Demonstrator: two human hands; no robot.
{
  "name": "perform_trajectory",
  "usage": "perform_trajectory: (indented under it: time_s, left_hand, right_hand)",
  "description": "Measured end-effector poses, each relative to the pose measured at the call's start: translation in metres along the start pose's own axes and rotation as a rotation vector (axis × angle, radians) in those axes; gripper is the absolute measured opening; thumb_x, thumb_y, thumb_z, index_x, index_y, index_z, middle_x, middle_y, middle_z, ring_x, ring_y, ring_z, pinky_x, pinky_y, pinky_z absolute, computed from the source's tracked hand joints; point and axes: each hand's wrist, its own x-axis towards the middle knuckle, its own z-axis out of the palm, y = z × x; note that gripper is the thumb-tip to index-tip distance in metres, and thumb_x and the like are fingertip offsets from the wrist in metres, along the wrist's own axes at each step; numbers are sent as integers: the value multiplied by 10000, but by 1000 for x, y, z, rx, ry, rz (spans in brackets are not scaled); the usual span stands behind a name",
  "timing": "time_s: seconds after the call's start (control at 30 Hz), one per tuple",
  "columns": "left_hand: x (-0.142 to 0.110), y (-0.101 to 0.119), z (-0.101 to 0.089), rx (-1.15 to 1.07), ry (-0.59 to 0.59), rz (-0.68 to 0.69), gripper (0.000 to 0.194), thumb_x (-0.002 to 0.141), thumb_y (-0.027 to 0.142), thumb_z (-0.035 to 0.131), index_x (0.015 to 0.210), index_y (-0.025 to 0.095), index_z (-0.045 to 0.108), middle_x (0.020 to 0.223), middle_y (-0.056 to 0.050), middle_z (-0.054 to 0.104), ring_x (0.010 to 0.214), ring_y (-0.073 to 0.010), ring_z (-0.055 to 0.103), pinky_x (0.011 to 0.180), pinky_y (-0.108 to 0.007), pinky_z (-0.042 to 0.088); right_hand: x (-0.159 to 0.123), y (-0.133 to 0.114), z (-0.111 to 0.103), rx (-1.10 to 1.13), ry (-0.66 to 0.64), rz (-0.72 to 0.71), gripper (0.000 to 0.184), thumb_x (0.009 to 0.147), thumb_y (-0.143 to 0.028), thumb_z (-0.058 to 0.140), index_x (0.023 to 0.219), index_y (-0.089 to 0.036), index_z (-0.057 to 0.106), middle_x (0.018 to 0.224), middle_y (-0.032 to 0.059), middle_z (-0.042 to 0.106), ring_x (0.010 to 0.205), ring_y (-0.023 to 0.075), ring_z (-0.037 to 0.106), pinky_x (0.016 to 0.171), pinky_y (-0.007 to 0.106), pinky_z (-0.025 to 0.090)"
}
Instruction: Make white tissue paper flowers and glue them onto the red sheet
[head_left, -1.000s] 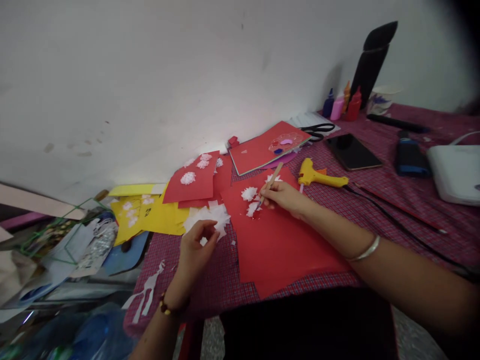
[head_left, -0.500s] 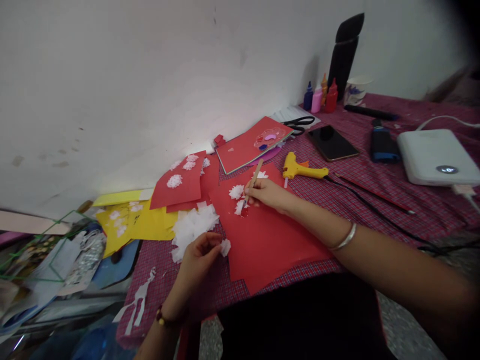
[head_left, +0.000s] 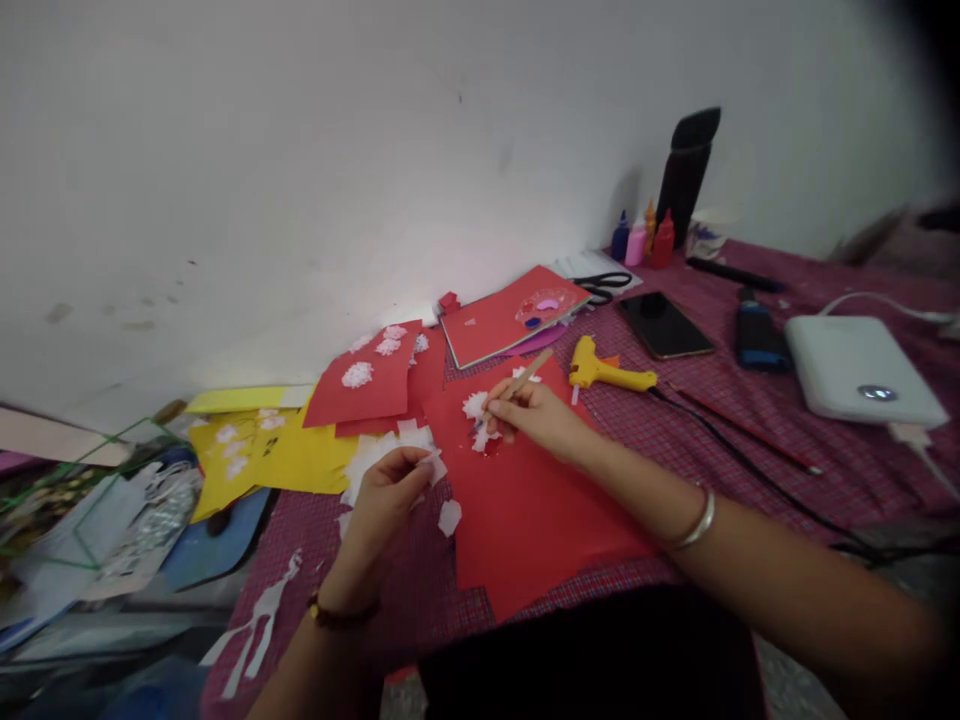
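White paper forms the small cluster (head_left: 484,439) on the red card (head_left: 547,515), just to the left of the right hand's fingertips. The right hand (head_left: 538,418) pinches a wooden stick (head_left: 527,371) between thumb and fingers, lower end at the cluster. For good control, grip the stick low, work with its tip only, and apply light pressure so that the thin paper neither tears nor shifts. The left hand (head_left: 391,488) pinches a paper piece (head_left: 433,457) between thumb and fingertip. Hold such a piece by its edge, leaving the centre free. A second cluster (head_left: 474,403) stands just beyond the first; avoid brushing it with the knuckles. A loose piece (head_left: 450,517) lies to the right of the left hand, at the card's edge. The paper pile (head_left: 365,460) lies behind the left hand. Beyond the right hand, a yellow glue gun (head_left: 611,374) rests on the cloth-covered worktop (head_left: 420,585); allow it clearance.
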Motion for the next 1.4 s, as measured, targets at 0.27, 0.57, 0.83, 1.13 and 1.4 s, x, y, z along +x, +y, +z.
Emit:
perform_trajectory:
  time_s: [0.27,0.57,0.83,1.13,1.4]
  left_hand:
    - [37,3,47,-300,-67,71,161,610,238,751,669,135,642,590,29,597,504,-52,487,513,-173,376]
    - [35,-4,52,-225,-14,157,136,624,224,712,697,139,635,591,24,601,520,-68,502,525,-188,394]
    - [33,-4,56,-195,7,169,114,643,193,678,721,129,623,617,19,606,544,-73,517,553,-197,421]
    - [29,-4,51,-571,4,116,271,644,136,667,892,195,576,673,50,607,616,-80,578,629,-216,482]
    - [31,-8,53,-539,-99,117,107,620,173,740,687,153,659,648,17,634,583,-59,550,601,-185,459]
  right_hand:
    - [-9,-6,9,-112,12,-170,130,788,-303,554,803,-174,556,626,-17,601,492,87,542,462,206,423]
    - [-9,-7,11,-253,57,-214,67,774,-224,519,782,-189,576,630,-19,544,541,98,501,518,223,399]
    - [-8,-1,8,-324,53,-214,77,793,-196,499,787,-189,575,640,-22,536,553,97,489,528,220,383]
    - [-8,-6,9,-170,78,-180,96,803,-261,511,797,-175,556,641,-15,576,480,85,495,471,216,399]
    - [-7,-7,12,-3,43,-71,204,760,-370,589,809,-178,539,628,-17,636,407,79,528,419,211,428]
